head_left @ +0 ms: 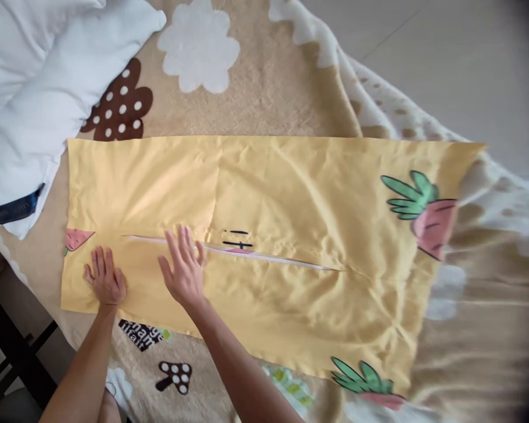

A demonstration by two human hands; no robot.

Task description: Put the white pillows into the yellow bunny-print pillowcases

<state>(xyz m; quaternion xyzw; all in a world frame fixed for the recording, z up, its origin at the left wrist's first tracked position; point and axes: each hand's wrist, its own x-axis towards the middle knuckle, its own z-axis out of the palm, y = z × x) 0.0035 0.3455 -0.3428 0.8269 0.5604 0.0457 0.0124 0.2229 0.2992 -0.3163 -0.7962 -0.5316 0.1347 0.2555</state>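
A yellow pillowcase (291, 194) with strawberry prints lies spread flat across a beige blanket (268, 88) on a bed. A long slit with a white edge (247, 254) runs along its middle. My left hand (106, 277) rests flat on the pillowcase near its left end, fingers stretched out. My right hand (184, 269) lies flat just beside it, fingers spread, its fingertips at the slit. Neither hand holds anything.
Two white pillows (35, 88) lie at the upper left, partly on the blanket. A dark frame (13, 352) shows at the lower left below the bed edge. Pale floor (445, 59) lies beyond the blanket at the upper right.
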